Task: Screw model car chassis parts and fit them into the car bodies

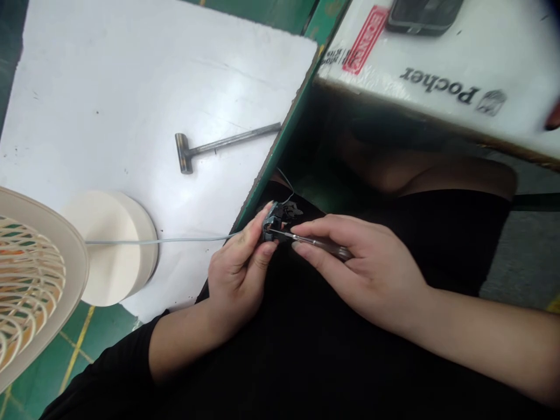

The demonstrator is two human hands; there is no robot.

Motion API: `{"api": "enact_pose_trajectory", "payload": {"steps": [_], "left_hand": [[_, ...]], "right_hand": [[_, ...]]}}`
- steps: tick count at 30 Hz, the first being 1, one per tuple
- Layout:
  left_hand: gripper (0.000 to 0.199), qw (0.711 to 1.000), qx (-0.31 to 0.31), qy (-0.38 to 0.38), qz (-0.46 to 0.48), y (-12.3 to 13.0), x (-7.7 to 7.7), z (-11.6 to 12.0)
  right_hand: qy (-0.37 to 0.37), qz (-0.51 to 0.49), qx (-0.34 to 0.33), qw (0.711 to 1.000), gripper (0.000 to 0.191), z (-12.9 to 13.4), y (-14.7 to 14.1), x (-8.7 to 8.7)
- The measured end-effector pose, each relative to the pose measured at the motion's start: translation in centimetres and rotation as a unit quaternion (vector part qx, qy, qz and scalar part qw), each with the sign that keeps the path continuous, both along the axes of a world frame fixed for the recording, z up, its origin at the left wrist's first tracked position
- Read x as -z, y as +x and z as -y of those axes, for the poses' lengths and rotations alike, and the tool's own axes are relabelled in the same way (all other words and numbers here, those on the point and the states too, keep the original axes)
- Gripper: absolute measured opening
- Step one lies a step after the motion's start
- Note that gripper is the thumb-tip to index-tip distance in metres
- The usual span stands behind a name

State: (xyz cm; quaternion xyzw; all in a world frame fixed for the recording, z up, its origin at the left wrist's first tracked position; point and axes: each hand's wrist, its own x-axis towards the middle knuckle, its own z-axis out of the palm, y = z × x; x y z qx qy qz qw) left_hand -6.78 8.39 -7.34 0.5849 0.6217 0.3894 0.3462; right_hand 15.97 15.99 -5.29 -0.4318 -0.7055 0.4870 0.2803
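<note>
My left hand (238, 268) is closed around a small dark part (273, 221), pinched between thumb and fingers above my lap at the table's edge. In my right hand (371, 262) is a thin metal tool (321, 242), its narrow tip pointing left and meeting the dark part. Whether the tip touches or enters it is too small to tell. A thin grey cable (188, 239) runs from the left behind my left hand. Another thin wire (287, 182) curves up beyond the dark part.
On the white sheet (131, 87) lies a metal hammer (227, 140). A fan (39, 280) with a round cream base (118, 251) stands at the left. At the upper right, a white box (446, 76) carries a dark case (423, 13).
</note>
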Motion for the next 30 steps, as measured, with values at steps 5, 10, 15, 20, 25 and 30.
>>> {"api": "enact_pose_trajectory", "payload": {"steps": [5,10,15,20,25,30], "left_hand": [[0.051,0.973,-0.034,-0.161,0.164,-0.3,-0.8,-1.0],[0.044,0.898,-0.066,-0.273,0.338,-0.5,-0.3,-1.7],[0.082,0.859,-0.120,-0.323,0.380,0.9,-1.0,-2.4],[0.085,0.853,-0.079,-0.379,0.351,1.6,-0.1,-1.9],[0.067,0.855,-0.036,-0.386,0.344,1.8,0.7,-1.9],[0.058,0.840,-0.023,-0.372,0.393,1.6,0.6,-2.6]], "right_hand": [[-0.037,-0.010,0.021,0.999,0.018,-1.4,3.1,-0.3],[0.123,0.160,0.321,0.925,0.041,-5.7,12.3,1.3],[0.182,0.309,0.399,0.844,0.059,-10.1,20.0,2.8],[0.210,0.379,0.358,0.827,0.043,-11.7,22.7,3.3],[0.230,0.385,0.348,0.824,0.038,-9.7,20.3,2.5],[0.152,0.211,0.168,0.951,0.029,-4.4,11.4,0.7]]}}
